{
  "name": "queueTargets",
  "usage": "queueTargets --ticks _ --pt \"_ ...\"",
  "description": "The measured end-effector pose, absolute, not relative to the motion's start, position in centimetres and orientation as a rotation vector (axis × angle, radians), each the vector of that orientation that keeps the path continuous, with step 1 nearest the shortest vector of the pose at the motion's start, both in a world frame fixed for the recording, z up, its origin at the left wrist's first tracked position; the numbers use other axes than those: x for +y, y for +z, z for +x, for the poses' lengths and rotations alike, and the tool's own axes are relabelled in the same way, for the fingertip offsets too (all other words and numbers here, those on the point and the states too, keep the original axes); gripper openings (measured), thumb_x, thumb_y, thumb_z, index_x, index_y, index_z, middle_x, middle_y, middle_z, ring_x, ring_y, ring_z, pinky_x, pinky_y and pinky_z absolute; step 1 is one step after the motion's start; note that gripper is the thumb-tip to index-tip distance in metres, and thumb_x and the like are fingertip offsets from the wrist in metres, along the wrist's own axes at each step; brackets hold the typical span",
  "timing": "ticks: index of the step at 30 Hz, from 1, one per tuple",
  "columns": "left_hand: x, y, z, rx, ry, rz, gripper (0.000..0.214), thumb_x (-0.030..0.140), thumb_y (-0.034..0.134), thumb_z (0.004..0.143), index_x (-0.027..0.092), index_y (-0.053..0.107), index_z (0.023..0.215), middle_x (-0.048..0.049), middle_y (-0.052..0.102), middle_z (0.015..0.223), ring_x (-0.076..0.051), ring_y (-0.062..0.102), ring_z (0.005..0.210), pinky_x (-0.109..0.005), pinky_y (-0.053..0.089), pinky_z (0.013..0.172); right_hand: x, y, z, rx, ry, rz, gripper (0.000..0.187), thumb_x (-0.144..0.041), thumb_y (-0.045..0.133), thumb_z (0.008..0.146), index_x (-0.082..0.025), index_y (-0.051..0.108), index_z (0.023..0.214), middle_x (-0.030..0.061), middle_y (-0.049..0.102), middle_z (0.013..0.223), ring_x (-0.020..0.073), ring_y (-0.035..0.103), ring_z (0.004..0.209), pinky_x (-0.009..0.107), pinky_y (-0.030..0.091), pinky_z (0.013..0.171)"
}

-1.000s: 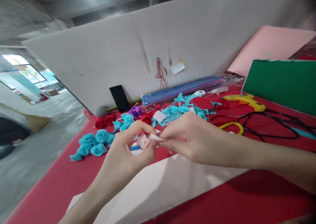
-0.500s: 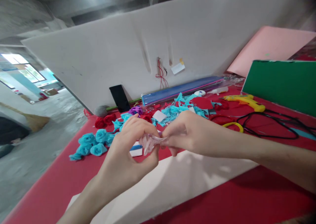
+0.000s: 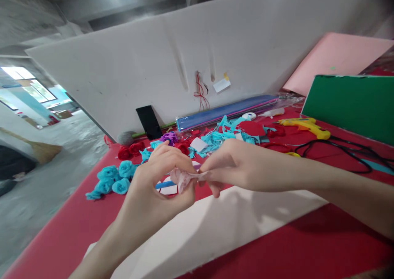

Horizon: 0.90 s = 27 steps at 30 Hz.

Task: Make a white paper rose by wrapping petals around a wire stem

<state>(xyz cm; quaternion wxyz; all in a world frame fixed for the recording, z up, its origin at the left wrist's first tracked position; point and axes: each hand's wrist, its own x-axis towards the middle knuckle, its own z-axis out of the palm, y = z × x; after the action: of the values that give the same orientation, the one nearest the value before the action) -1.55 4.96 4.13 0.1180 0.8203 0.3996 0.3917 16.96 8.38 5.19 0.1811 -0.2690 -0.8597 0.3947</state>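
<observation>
Between my two hands is a crumpled pale pink strip of crepe paper (image 3: 184, 179), gathered like a small flower. My left hand (image 3: 160, 180) pinches its gathered base between thumb and fingers, the ruffled end showing inside the curve of the hand. Close against it, my right hand (image 3: 230, 170) grips the narrow twisted end with thumb and forefinger. Both hands are above a white sheet (image 3: 215, 225) on the red table. Behind the left hand lie several blue paper roses (image 3: 120, 186), and a blue stick (image 3: 165, 184) shows past the thumb. The fingertips partly hide the paper.
A pile of blue paper scraps (image 3: 220, 137) lies beyond the hands. On the right are a yellow glue gun (image 3: 308, 126), its black cord (image 3: 338, 164) and a green board (image 3: 351, 106). A black phone (image 3: 149, 122) leans on the white panel (image 3: 129, 65) at the back.
Both hands have shifted slightly, and the pink paper looks more tightly gathered between them. My right hand and forearm now cover more of the yellow ring beside the cord.
</observation>
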Motion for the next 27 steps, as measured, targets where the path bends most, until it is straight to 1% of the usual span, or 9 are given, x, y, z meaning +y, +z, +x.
queueTargets --ticks 4,6,8,10,12,15,19,23,27 --pt "5.2 4.0 -1.7 1.186 1.124 2.33 0.013 0.009 0.058 0.067 0.022 0.056 0.066 0.0012 0.058 0.067 -0.016 0.052 0.068 -0.031 0.04 0.072 8.3 5.2 17.1 -2.473 1.001 -0.715 0.028 -0.016 0.04 0.084 -0.014 0.057 0.062 -0.0022 0.048 0.054 0.0052 0.04 0.049 0.019 0.027 0.044" --pt "5.1 3.9 -1.7 1.204 1.099 2.27 0.011 0.011 0.057 0.068 0.022 0.056 0.067 0.0005 0.058 0.068 -0.017 0.052 0.07 -0.029 0.04 0.066 8.3 5.2 17.2 -2.508 0.982 -0.719 0.027 -0.015 0.039 0.084 -0.014 0.057 0.064 -0.0027 0.049 0.055 0.0048 0.04 0.049 0.019 0.027 0.044" --pt "5.0 3.7 -1.6 1.245 1.072 2.19 0.008 0.014 0.056 0.071 0.022 0.056 0.071 0.0002 0.058 0.071 -0.016 0.052 0.071 -0.028 0.04 0.063 8.2 5.2 17.2 -2.551 0.874 -0.72 0.025 -0.015 0.041 0.083 -0.014 0.056 0.063 -0.0035 0.045 0.052 0.0043 0.037 0.047 0.02 0.024 0.043" --pt "4.8 3.5 -1.5 1.294 1.03 2.104 0.005 0.017 0.054 0.073 0.021 0.055 0.073 0.0002 0.058 0.073 -0.015 0.053 0.07 -0.026 0.041 0.061 7.9 5.1 17.1 -2.581 0.648 -0.714 0.023 -0.014 0.045 0.082 -0.013 0.053 0.06 -0.0034 0.044 0.051 0.0046 0.036 0.047 0.021 0.023 0.044" --pt "4.8 3.3 -1.4 1.335 0.984 2.026 0.004 0.018 0.052 0.075 0.021 0.054 0.072 0.0005 0.058 0.074 -0.014 0.052 0.067 -0.025 0.04 0.058 7.7 4.9 16.9 -2.595 0.38 -0.707 0.024 -0.013 0.046 0.081 -0.013 0.051 0.058 -0.0018 0.047 0.052 0.0062 0.04 0.051 0.023 0.024 0.047" --pt "5.1 3.3 -1.3 1.381 0.944 1.951 0.006 0.019 0.051 0.075 0.02 0.053 0.07 0.0027 0.056 0.068 -0.013 0.051 0.064 -0.023 0.04 0.056 7.6 4.4 16.6 -2.64 0.006 -0.654 0.02 -0.008 0.047 0.081 -0.012 0.055 0.063 0.002 0.053 0.056 0.0105 0.046 0.055 0.025 0.025 0.05" --pt "5.6 3.3 -1.3 1.419 0.942 1.905 0.009 0.02 0.049 0.074 0.02 0.052 0.066 0.0053 0.05 0.059 -0.009 0.043 0.053 -0.02 0.033 0.049 7.5 3.5 16.2 -2.653 -0.42 -0.467 0.016 0.0 0.051 0.074 -0.012 0.056 0.064 0.003 0.055 0.057 0.015 0.047 0.054 0.027 0.025 0.048" --pt "5.7 3.2 -1.3 1.426 0.926 1.899 0.01 0.022 0.047 0.075 0.02 0.05 0.066 0.0063 0.045 0.055 -0.008 0.038 0.049 -0.019 0.029 0.045 7.5 2.9 16.1 -2.593 -0.532 -0.478 0.015 0.003 0.053 0.069 -0.01 0.061 0.068 0.0033 0.055 0.056 0.0164 0.048 0.052 0.027 0.024 0.045" --pt "5.3 3.3 -1.4 1.435 0.909 1.935 0.007 0.022 0.047 0.076 0.022 0.05 0.07 0.0046 0.052 0.067 -0.01 0.043 0.057 -0.021 0.034 0.048 7.4 3.0 16.1 -2.561 -0.526 -0.468 0.017 0.003 0.052 0.067 -0.01 0.062 0.068 0.004 0.056 0.056 0.017 0.049 0.051 0.027 0.026 0.044"
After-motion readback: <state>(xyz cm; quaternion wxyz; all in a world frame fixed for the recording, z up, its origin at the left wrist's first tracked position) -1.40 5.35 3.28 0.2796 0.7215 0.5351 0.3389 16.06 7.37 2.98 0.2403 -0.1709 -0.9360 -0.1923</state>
